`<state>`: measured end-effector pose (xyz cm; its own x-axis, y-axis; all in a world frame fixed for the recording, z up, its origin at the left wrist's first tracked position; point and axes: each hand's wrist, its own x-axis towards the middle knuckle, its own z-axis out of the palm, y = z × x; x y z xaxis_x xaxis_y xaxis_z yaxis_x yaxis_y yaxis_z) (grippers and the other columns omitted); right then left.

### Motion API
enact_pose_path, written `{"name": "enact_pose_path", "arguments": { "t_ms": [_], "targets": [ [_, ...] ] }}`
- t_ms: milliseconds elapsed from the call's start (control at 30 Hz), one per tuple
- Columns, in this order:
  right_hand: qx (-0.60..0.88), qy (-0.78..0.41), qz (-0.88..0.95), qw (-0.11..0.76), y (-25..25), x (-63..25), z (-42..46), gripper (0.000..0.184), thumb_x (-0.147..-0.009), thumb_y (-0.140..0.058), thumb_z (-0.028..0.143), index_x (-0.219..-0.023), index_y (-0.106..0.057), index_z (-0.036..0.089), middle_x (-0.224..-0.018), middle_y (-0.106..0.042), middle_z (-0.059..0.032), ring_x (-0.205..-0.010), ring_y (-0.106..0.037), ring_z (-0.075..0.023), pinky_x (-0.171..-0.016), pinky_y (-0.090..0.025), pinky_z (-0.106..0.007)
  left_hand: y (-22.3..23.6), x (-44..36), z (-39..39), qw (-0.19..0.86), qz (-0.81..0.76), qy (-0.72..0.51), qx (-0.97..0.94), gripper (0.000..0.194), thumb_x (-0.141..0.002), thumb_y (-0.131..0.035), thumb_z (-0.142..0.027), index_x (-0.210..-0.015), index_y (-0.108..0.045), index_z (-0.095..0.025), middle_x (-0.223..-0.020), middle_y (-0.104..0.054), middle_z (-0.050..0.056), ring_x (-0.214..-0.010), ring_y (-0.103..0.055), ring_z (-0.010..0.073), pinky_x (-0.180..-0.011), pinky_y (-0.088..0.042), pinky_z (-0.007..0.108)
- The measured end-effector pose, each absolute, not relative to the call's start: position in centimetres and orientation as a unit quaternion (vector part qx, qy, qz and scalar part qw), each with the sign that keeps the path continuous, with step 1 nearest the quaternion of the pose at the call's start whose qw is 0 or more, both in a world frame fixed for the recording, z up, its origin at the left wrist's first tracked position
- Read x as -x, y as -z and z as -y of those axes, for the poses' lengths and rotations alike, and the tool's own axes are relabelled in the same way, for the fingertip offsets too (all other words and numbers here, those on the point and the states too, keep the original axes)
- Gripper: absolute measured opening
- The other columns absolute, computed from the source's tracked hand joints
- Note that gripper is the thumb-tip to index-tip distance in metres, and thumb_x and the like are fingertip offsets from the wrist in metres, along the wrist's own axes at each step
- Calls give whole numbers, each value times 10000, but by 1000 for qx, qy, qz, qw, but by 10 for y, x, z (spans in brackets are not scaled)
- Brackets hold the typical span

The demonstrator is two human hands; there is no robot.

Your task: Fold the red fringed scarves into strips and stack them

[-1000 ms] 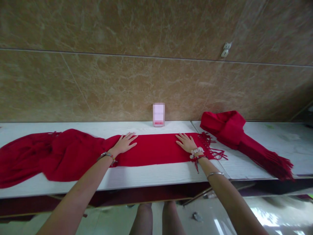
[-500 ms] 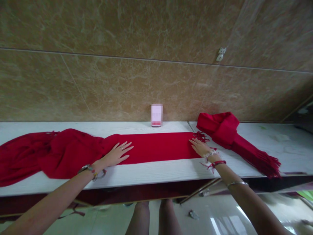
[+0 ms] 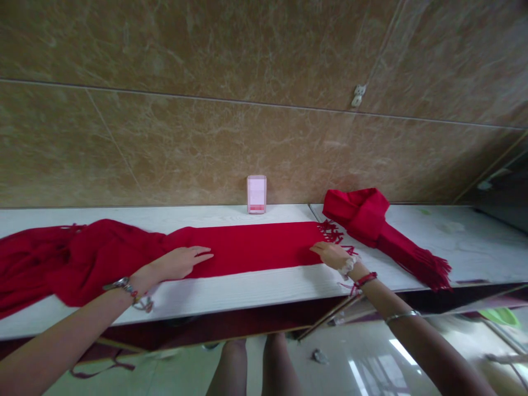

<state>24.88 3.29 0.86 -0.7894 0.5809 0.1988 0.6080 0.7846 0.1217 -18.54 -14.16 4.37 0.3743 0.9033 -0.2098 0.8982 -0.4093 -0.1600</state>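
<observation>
A long red scarf point(image 3: 256, 247) lies along the white table, flat in the middle and bunched at its left end. My left hand point(image 3: 179, 264) rests on it where the flat part meets the bunched part, index and middle fingers stretched out and apart. Beside the fringed right end, my right hand point(image 3: 332, 254) touches the scarf with its fingers extended to the left and close together; its underside is hidden. Right of that hand lies a second red scarf point(image 3: 367, 217), folded over itself, its fringe toward the table's front edge.
A phone-like object point(image 3: 257, 194) with a blurred screen leans against the brown marbled wall point(image 3: 206, 143) behind the white table point(image 3: 256, 283). A small white figure point(image 3: 358, 95) is on the wall. Below the front edge are an open dark red compartment point(image 3: 231, 319) and my legs.
My left hand has shifted slightly left, its spread fingers drawn closer. My right hand has arched, fingers nearer together. The view has swung a little right; both scarves keep their layout.
</observation>
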Motion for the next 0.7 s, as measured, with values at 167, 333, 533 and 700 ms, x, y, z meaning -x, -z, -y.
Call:
{"name": "enact_pose_path", "arguments": {
  "t_ms": [167,333,533,700],
  "targets": [
    [311,91,945,43,-11,-247,-34,362,-756,-372,32,-945,-635,195,-883,-660,-69,-808,-592,-178,-736,-458,-296,-37,193,150,54,585,-130,799,709,-669,-270,90,-1268,-418,-259,-1289,-450,61,-1085,-508,178,-770,-480,249],
    [315,97,942,66,-21,-253,-38,345,-780,-351,57,-917,-638,192,-915,-654,-74,-859,-581,-200,-806,-438,-334,-46,195,150,86,628,-104,766,575,-720,-258,57,-1170,-529,-175,-1146,-539,108,-1021,-541,192,-785,-479,271],
    [331,106,929,131,-35,-280,-40,365,-786,-300,97,-914,-635,165,-967,-640,-106,-915,-567,-204,-842,-438,-349,-59,190,158,43,612,-67,787,570,-724,-281,49,-1197,-504,-177,-1148,-535,76,-1035,-512,170,-906,-415,289],
    [298,41,947,114,-13,-296,-27,315,-688,-358,71,-769,-644,175,-806,-660,-80,-781,-598,-191,-741,-487,-344,-40,178,180,-47,568,-120,813,606,-705,-318,64,-1219,-484,-210,-1206,-510,57,-1111,-466,165,-944,-371,268]
  ]
}}
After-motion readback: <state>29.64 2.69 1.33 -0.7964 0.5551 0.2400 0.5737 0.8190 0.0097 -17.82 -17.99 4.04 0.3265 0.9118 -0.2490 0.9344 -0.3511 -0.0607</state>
